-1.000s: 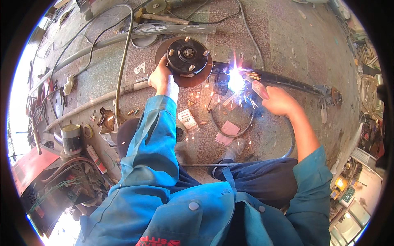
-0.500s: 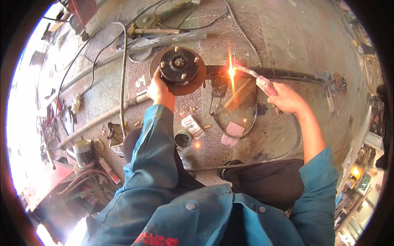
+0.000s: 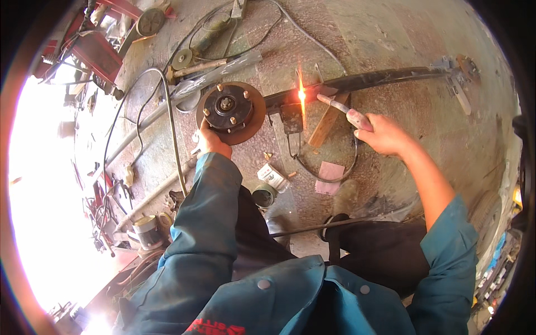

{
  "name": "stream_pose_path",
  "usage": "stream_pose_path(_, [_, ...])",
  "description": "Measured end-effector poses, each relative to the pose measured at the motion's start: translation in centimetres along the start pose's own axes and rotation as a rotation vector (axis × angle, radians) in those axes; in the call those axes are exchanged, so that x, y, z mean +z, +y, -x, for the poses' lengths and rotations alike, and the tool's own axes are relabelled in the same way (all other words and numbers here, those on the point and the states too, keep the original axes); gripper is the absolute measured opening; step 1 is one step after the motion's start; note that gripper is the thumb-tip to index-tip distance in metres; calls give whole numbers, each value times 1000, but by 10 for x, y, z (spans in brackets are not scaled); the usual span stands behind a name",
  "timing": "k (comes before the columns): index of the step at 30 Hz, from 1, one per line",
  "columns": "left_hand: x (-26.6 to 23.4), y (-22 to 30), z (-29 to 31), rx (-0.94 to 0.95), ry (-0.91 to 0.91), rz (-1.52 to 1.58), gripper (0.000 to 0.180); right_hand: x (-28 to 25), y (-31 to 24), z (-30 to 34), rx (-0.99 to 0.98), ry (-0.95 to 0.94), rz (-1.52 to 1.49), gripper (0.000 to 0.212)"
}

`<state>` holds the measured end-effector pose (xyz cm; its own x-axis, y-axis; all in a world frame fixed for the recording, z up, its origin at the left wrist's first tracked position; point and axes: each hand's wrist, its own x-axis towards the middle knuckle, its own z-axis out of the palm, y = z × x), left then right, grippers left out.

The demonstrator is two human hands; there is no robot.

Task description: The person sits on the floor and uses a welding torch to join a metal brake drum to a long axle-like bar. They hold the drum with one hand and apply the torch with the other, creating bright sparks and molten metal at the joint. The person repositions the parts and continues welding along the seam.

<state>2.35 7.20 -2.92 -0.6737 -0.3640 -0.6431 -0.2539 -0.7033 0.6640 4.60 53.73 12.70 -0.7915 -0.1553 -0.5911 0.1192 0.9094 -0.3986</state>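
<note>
Left hand [image 3: 215,145] grips near rim of wheel hub [image 3: 229,113], finger ends partly hidden. Hub sits left of the floor's middle, at the left end of black beam [image 3: 385,80]; beam runs toward the floor's right edge. Right hand [image 3: 382,134] is wrapped round handle of welding torch [image 3: 347,111], nozzle pointing at orange glow [image 3: 302,96] by the beam. Wood block [image 3: 328,127] lies nearer the wearer, pink sheet [image 3: 330,177] nearer again.

Handling, judged: hub and beam likely heavy, stiff, not fragile; rusty rim rough rather than slippery; hold that rim, away from glow, probably hot. Torch looks light; handle only.
</note>
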Motion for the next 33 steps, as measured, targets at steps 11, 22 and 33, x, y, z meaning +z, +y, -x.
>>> stream_pose_path(11, [7,4,3,-72,-7,-27,43,51,-18,-7,97,13,-10,51])
stream_pose_path(22, [13,3,0,-70,9,43,43,103,-31,-19,180,21,-564,51])
stream_pose_path(33, [10,-1,1,-54,68,80,42,113,-34,-16,226,19,-567,53])
